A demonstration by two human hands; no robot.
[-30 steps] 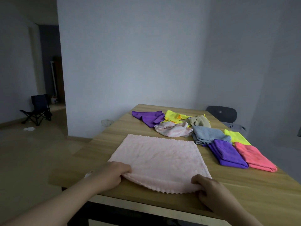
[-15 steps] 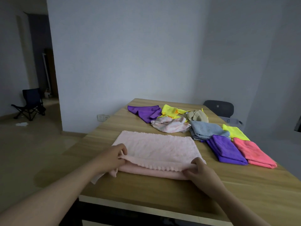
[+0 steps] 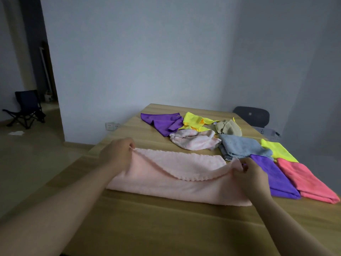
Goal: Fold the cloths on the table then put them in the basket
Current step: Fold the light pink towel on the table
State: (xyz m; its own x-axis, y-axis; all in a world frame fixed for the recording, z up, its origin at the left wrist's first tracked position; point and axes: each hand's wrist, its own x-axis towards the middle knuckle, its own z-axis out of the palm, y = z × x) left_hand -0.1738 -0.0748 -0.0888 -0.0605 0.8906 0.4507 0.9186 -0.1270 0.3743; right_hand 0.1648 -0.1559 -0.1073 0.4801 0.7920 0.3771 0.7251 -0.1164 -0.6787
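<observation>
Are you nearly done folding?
Not yet. A folded purple cloth, folded coral cloth and folded yellow cloth lie on the wooden table. The left hand and right hand pinch the big pale pink towel, mid-fold. A crumpled pile of cloths waits behind; none sits in the grey plastic basket.

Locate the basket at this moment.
In the head view, the basket sits far right, beside the table, just below the dark chair back and beyond the folded yellow cloth.

On the wooden counter [image 3: 166, 228], the left hand [image 3: 116, 154] and right hand [image 3: 249, 174] each pinch a corner of the pale pink cloth [image 3: 166, 185]. Its scalloped edge sags between them. A folded purple cloth [image 3: 273, 176] and a coral cloth [image 3: 304, 180] lie just right.
</observation>
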